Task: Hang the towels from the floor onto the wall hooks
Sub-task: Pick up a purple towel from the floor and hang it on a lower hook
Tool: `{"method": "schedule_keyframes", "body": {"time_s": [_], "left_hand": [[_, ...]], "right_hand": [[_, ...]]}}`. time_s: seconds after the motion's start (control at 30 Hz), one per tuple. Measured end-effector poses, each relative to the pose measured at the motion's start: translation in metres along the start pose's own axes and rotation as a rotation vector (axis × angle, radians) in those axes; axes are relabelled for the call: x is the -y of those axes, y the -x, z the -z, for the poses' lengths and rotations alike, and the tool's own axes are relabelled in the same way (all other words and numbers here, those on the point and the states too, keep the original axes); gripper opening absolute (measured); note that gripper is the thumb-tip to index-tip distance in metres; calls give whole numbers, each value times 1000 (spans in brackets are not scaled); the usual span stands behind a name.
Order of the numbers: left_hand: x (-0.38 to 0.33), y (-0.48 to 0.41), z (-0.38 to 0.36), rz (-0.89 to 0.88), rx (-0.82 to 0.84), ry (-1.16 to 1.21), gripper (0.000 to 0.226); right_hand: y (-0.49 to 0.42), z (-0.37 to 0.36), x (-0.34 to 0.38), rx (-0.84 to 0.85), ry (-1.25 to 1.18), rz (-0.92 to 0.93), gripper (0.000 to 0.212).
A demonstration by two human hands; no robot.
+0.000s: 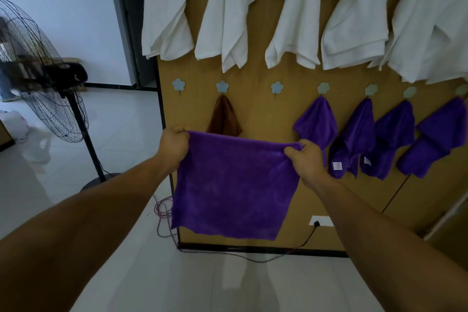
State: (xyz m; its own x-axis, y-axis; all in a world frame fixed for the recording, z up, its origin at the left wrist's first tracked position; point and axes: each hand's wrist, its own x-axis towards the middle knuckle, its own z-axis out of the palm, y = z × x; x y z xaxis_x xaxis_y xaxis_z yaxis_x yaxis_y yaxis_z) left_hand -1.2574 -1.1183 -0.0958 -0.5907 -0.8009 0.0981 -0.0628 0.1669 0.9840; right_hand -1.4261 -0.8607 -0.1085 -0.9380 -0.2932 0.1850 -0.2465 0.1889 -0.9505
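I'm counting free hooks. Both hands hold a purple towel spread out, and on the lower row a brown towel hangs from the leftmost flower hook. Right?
Not quite. The head view shows the brown towel on the second hook from the left; the leftmost hook is bare. Both hands, left and right, do hold the purple towel spread.

Purple towel (233, 185), brown towel (224, 119), white towels (225, 12)

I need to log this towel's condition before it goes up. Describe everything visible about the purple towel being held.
The purple towel is a roughly square cloth that looks like soft, fuzzy microfibre, deep violet all over, with no tag showing. It hangs flat and spread open, its top edge stretched nearly level. The left hand pinches its top left corner, the right hand its top right corner. Its lower edge hangs free, above the floor. It is held in front of the wooden board, below the row of flower hooks, covering the bottom of the brown cloth.
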Motion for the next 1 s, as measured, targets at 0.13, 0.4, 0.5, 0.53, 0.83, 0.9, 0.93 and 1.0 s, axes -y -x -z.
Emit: {"method": "schedule_keyframes", "body": {"time_s": [0.13,0.4,0.5,0.53,0.83,0.9,0.93,1.0], "left_hand": [[-10,5,-11,-46,9,23,42],[-13,14,-30,-570,144,-314,9],[9,10,-29,-544,546,-646,22],[17,13,-33,-414,710,-743,21],[12,5,-86,-115,649,-319,19],[6,2,-99,-94,613,-278,18],[3,0,-105,-86,597,-287,18],[0,-7,-116,-76,589,-327,17]], "right_hand": [[-5,-1,2,31,52,56,25],[-8,15,9,-91,185,356,33],[-4,13,-19,237,591,186,26],[-5,14,-34,321,647,113,26],[-35,33,-38,152,247,21,27],[-41,35,-37,238,208,15,29],[-42,37,-38,306,207,12,33],[-48,41,-41,467,252,19,51]]}}
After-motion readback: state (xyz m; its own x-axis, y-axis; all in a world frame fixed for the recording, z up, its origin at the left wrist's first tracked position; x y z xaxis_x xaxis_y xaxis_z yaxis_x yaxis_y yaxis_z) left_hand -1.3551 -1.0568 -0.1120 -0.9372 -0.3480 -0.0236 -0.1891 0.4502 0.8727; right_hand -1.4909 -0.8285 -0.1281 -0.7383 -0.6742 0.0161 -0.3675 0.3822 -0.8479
